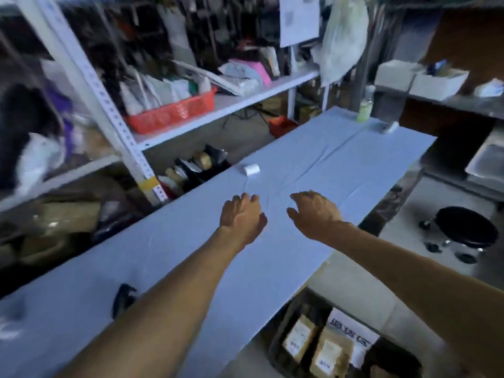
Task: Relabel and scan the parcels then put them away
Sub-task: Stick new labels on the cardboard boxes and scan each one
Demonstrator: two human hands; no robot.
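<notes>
Both my arms reach out over the long table (354,159) with its pale blue cloth. My left hand (241,216) hovers palm down with fingers loosely curled, holding nothing. A little to its right, my right hand (313,214) is also palm down with relaxed fingers and nothing in it. A small white label roll (251,169) lies on the cloth just beyond my left hand. A black scanner (122,298) lies near the table's front, beside my left forearm. Brown parcels (316,345) sit in a dark bin (275,347) on the floor below the table's right edge.
White metal shelving (117,118) at the left holds a red basket (174,111) of packets and loose goods. A bottle (364,105) and a small white device (390,128) stand at the table's far end. A black stool (466,227) stands at the right.
</notes>
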